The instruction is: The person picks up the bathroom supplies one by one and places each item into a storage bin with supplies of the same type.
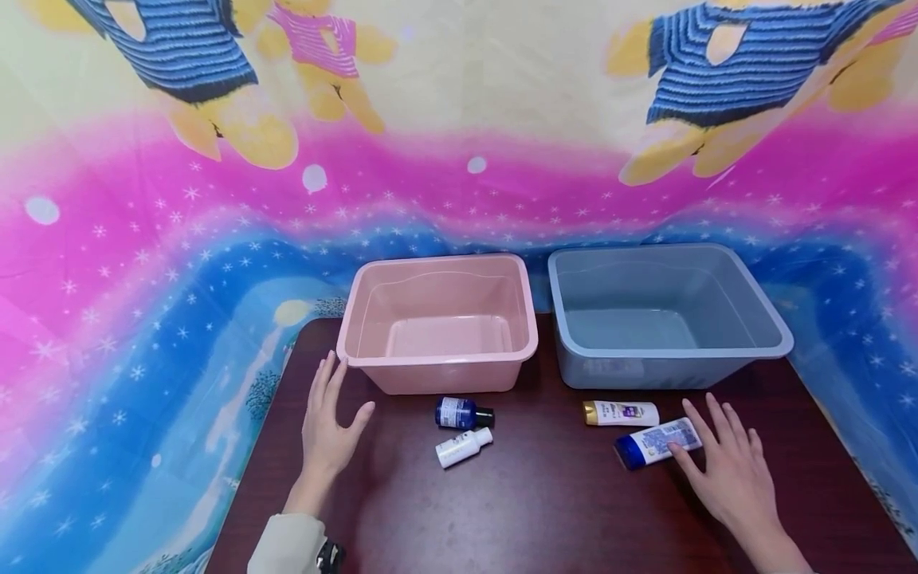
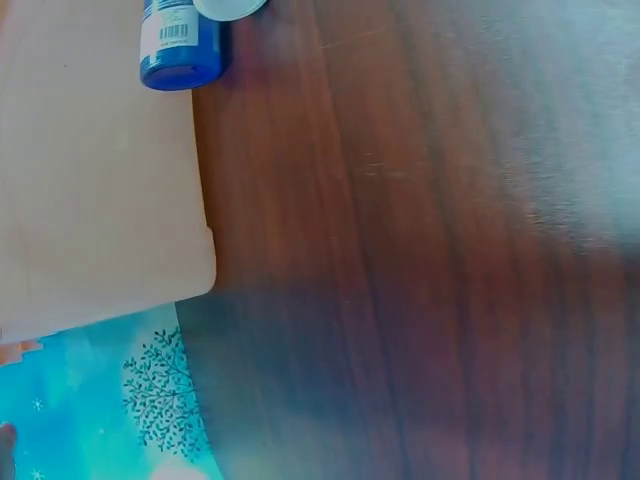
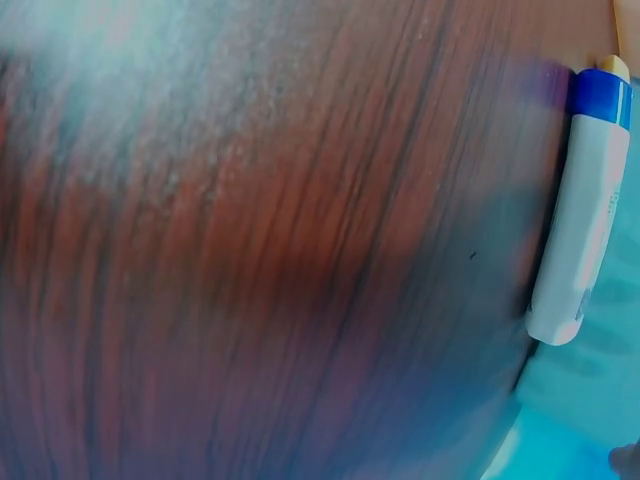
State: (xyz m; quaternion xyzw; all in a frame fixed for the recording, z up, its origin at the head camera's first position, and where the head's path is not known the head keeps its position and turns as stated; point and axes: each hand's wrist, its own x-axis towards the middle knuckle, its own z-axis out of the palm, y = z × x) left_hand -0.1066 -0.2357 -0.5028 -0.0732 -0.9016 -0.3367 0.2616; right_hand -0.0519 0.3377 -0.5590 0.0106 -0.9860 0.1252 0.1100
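Observation:
My left hand (image 1: 331,434), fingers spread, is beside the near left corner of the pink basin (image 1: 437,360), holding nothing. To its right lie a dark blue bottle (image 1: 453,413) with a black cap and a small white bottle (image 1: 460,449). My right hand (image 1: 735,474), also spread, is at the right end of a white bottle with a blue cap (image 1: 656,443); its thumb overlaps that bottle in the head view. Just behind lies a white tube with a gold cap (image 1: 622,413). The right wrist view shows the blue-capped bottle (image 3: 580,230) lying on its side, with only a fingertip at the corner.
A grey-blue basin (image 1: 667,353) stands right of the pink one at the table's back edge, and nothing shows inside either. Behind the dark wooden table (image 1: 531,510) hangs a printed cloth (image 1: 459,183) with bears and snowflakes.

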